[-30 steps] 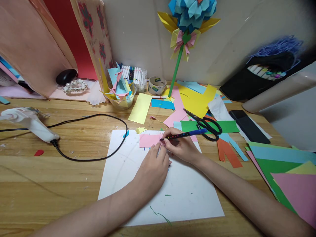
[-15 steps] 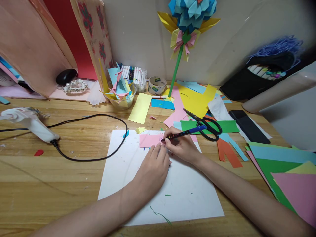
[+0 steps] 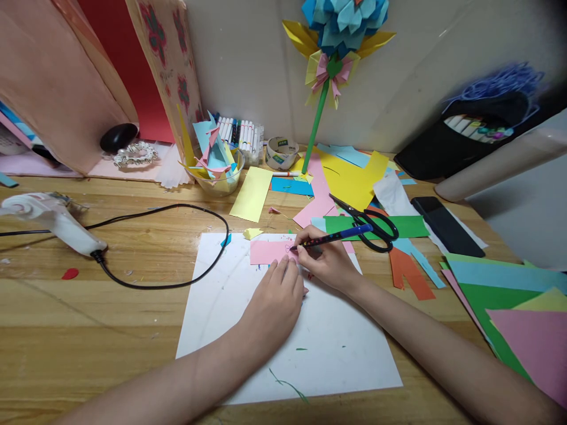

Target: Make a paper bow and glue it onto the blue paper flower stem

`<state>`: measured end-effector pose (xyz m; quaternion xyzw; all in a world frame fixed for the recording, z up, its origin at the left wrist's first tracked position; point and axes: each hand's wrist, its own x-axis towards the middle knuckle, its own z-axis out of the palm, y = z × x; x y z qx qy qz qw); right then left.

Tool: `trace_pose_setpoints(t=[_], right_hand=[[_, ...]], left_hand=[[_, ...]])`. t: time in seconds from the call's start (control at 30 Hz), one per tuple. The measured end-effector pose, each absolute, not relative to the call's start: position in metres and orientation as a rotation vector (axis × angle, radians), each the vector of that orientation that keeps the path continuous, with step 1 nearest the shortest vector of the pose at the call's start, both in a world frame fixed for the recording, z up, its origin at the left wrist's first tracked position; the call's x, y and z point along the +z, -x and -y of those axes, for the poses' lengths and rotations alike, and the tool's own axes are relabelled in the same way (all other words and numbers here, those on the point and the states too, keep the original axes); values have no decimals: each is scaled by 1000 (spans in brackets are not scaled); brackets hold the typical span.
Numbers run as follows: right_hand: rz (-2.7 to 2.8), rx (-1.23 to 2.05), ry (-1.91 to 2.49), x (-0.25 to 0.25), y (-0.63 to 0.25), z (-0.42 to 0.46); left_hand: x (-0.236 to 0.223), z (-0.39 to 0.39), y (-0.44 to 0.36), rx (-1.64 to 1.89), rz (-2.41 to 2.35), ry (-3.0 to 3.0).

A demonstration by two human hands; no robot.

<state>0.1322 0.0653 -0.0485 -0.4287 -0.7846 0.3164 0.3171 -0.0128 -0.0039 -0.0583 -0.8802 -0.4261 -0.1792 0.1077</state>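
A dark patterned pen with a blue end [image 3: 334,237] is pinched in my right hand [image 3: 328,260]. Its tip meets a strip of pink paper [image 3: 267,252], where a small outline in dark ink shows. My left hand [image 3: 277,292] lies flat, its fingertips on the strip's lower edge, fingers stretched out. Beneath both hands is a large white sheet [image 3: 239,366] with green and other ink marks. Part of the pink strip is hidden behind my right hand. Black-handled scissors [image 3: 372,227] lie just beyond that hand, across a green paper strip [image 3: 410,226].
At left a white glue gun [image 3: 57,224] trails a black cord [image 3: 168,287] onto the white sheet. Behind stand a tub of folded paper [image 3: 219,183], a tape roll [image 3: 282,153] and a paper flower [image 3: 319,118]. A phone [image 3: 447,227] and coloured sheets [image 3: 496,295] lie right.
The pen tip has shifted slightly over the pink strip, and more of a small drawn outline shows beside it. My left hand has stayed in place.
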Motion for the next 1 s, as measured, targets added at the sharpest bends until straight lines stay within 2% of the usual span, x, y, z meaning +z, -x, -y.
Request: trace_pose_setpoints(t=[1.0], right_hand=[[2056, 827, 1195, -48, -134, -64]], left_hand=[[-58, 3, 12, -537, 1250, 2590]])
